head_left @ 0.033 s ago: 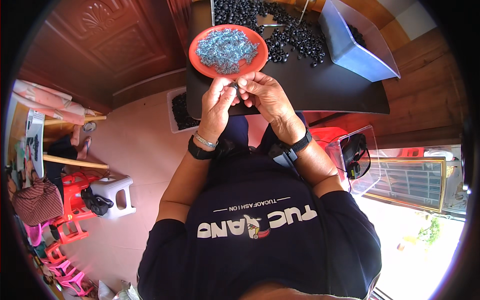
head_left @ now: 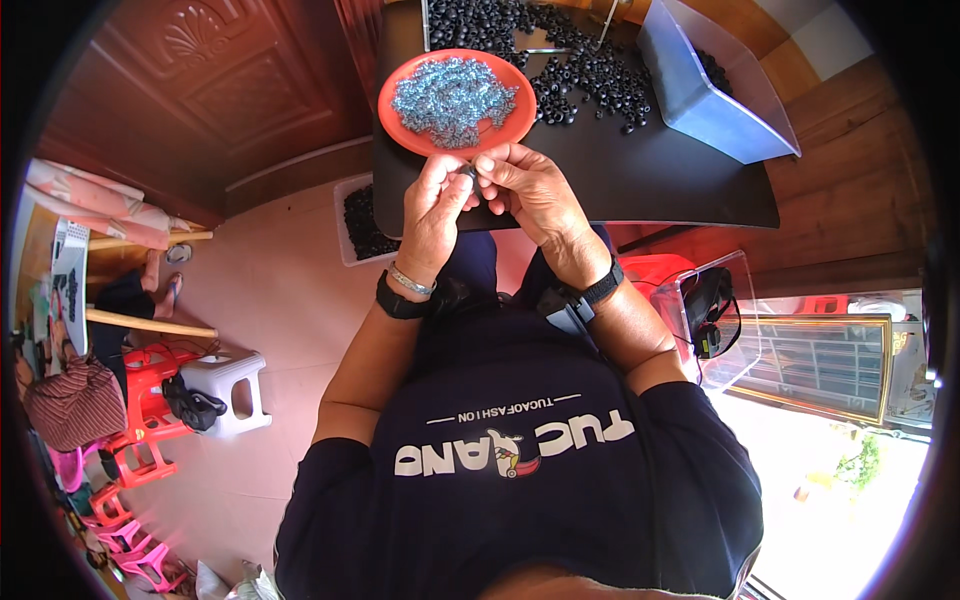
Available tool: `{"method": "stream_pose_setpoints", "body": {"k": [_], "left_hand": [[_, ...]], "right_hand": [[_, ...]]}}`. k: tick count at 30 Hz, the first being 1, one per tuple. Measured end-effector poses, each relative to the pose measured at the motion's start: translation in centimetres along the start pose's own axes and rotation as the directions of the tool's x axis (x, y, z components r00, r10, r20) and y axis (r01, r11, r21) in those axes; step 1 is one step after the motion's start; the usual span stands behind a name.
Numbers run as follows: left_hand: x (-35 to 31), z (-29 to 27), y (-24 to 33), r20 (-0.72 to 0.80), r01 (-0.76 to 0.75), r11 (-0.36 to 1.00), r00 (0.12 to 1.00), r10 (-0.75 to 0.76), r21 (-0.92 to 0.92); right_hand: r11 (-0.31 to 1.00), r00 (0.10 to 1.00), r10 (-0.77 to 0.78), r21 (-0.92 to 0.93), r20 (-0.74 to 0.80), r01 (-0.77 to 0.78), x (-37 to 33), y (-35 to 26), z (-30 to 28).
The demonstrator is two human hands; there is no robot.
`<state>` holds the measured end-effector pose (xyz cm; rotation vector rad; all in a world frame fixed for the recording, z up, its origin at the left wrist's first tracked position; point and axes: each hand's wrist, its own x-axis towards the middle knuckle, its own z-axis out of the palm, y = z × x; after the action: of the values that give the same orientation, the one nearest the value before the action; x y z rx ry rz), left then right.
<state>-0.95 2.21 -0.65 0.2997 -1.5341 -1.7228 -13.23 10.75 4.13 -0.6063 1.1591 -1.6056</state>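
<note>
item, small black piece (head_left: 472, 178): pinched between the fingertips of both hands, above the near edge of the desk (head_left: 690, 190), toward its left corner; surface dark, outline mostly covered by skin, so i cannot tell its exact shape.

item, left hand (head_left: 432, 205): thumb and index finger closed on the piece, remaining fingers curled; at the wrist, a silver-coloured bracelet (head_left: 412, 279) of textured metal and a black band.

item, right hand (head_left: 535, 195): thumb and forefinger closed on the same piece, other fingers bent beneath; at the wrist, a black strap (head_left: 604, 284) with a boxy grey module beside it.

item, dish (head_left: 394, 122): round, shallow, smooth orange-red plastic, at the desk's left edge, just beyond the fingertips; heaped with small metal parts (head_left: 455, 100), shiny, silvery blue, tangled-looking.

item, loose black pieces (head_left: 600, 90): small, rounded, glossy, many seemingly ring-like, spread from the desk's far edge to its middle.

item, bin (head_left: 705, 115): translucent bluish plastic, straight flared walls, by the desk's right edge; more black pieces inside.

item, tub (head_left: 344, 238): pale, see-through, rounded corners, below the desk's left edge, filled with dark pieces.
</note>
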Motion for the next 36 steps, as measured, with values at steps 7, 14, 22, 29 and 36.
{"method": "stream_pose_setpoints", "body": {"k": [7,14,22,29,36], "left_hand": [[-0.1,-0.1,0.2,0.017,0.012,1.0,1.0,-0.012,0.003],[0.2,0.2,0.2,0.024,-0.159,0.987,0.987,0.159,-0.005],[0.1,0.4,0.2,-0.019,-0.205,0.967,0.977,0.211,0.152],[0.2,0.5,0.8,0.005,-0.251,0.954,0.967,0.254,0.163],[0.1,0.4,0.6,0.007,-0.246,0.956,0.969,0.248,0.157]], "right_hand": [[0.999,0.999,0.029,0.031,0.031,-0.03,0.0,-0.1,-0.2],[0.985,0.986,0.116,0.116,0.117,-0.129,0.0,0.1,-0.6],[0.974,0.979,0.061,0.202,0.194,-0.101,-0.2,0.3,-0.4],[0.961,0.982,0.022,0.268,0.19,-0.074,0.0,0.7,-0.2],[0.96,0.98,0.021,0.27,0.197,-0.075,0.2,1.1,-0.4]]}}
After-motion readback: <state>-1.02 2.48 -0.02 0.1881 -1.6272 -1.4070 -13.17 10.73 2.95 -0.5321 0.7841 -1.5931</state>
